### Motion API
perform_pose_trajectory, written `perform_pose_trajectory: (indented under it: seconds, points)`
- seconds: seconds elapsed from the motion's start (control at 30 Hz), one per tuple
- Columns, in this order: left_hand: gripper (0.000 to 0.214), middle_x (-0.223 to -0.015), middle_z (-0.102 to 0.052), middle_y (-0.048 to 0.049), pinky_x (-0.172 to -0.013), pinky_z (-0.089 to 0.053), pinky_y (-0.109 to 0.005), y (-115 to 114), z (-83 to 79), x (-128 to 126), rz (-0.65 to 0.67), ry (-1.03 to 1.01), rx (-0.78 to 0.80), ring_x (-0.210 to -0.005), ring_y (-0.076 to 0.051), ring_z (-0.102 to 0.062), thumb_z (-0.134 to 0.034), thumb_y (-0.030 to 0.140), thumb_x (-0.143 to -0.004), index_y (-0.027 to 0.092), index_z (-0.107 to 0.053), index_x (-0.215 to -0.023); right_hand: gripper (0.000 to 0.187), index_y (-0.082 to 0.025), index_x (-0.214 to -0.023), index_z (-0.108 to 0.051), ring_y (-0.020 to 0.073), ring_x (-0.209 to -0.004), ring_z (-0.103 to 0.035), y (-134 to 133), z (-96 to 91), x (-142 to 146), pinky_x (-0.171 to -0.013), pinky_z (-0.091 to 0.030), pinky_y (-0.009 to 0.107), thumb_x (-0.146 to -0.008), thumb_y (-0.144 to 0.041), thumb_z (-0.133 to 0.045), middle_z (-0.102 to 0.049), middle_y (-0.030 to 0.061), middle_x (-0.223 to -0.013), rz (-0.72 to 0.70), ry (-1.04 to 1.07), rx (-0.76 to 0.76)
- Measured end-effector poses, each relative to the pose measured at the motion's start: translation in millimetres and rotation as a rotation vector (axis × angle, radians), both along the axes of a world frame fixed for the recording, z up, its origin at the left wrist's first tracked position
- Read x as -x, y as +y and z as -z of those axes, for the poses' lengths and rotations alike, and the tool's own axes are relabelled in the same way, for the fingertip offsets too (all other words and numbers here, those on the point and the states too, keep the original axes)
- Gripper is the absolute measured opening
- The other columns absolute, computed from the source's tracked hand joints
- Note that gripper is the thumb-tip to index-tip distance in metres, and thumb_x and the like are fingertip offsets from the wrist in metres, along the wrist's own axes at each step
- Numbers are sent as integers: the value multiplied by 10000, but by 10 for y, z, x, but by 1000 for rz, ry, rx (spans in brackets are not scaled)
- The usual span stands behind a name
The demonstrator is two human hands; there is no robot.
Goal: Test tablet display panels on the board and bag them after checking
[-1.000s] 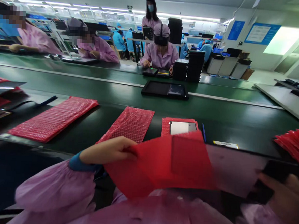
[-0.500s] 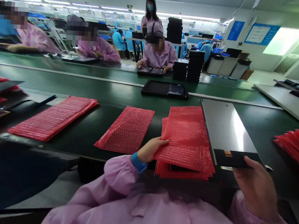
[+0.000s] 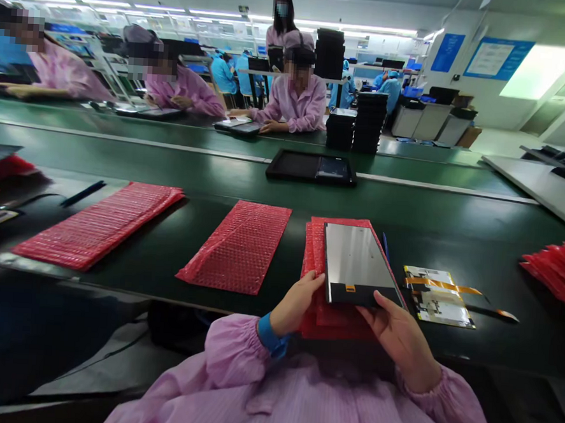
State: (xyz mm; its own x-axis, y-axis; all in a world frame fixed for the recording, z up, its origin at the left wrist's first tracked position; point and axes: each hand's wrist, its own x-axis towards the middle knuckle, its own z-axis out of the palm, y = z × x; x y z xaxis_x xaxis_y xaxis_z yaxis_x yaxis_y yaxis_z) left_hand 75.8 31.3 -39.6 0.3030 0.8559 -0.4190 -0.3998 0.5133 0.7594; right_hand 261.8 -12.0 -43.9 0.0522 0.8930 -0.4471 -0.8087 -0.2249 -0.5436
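A flat display panel (image 3: 356, 261) with a silvery face and a black near edge lies on a stack of red bubble-wrap bags (image 3: 314, 252) at the table's near edge. My left hand (image 3: 296, 305) grips the bags beside the panel's near left corner. My right hand (image 3: 397, 333) holds the panel's near edge, thumb on top. Both sleeves are pink.
Loose red bubble bag (image 3: 239, 247), a wide bag stack (image 3: 97, 222) at left, more bags (image 3: 559, 273) at right. A small circuit part with orange flex cable (image 3: 437, 297) lies right of the panel. A black tray (image 3: 311, 167) sits on the conveyor; co-workers sit opposite.
The right hand brought the panel from the right onto the red bag stack. The bag the left hand was lifting now lies flat under the panel. The circuit part has come into view.
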Motion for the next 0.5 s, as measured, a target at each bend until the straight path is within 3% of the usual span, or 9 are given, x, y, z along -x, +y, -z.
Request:
perform_pose_trajectory:
  seconds: [0.1,0.2,0.3,0.5]
  points:
    - [438,-1114,-711,-120,-851,-576,-366,-14,-11,19,59,-41,-17,-1017,-268,-691,-611,502,-897,141,-611,-1145,261,-177,-985,-679,218,-995,-704,-2,36,1,-874,-642,369,-766,-70,-774,-723,41,-1056,-52,15,-3]
    - [524,-1180,-698,-117,-920,-555,-362,-19,-16,41,61,20,-118,-1079,-266,-676,-759,396,-793,149,-573,-1216,266,-171,-1009,-680,224,-1042,-691,-17,48,-12,-924,-621,397,-776,-73,-761,-717,57,-1089,-131,42,-32]
    - [623,-1213,-689,-124,-978,-521,-342,-21,-3,61,64,21,-205,-1130,-260,-656,-814,301,-727,138,-530,-1257,233,-143,-907,-683,210,-972,-708,-46,33,-22,-918,-622,376,-724,-35,-779,-731,67,-1018,-175,45,-1]
    - [645,-1081,-716,-69,-674,-543,-275,-15,59,157,113,49,-122,-778,-186,-692,-689,383,-837,182,-437,-1397,173,-138,-820,-683,201,-870,-723,-96,9,-18,-857,-643,373,-712,-30,-764,-743,59,-923,-174,36,17]
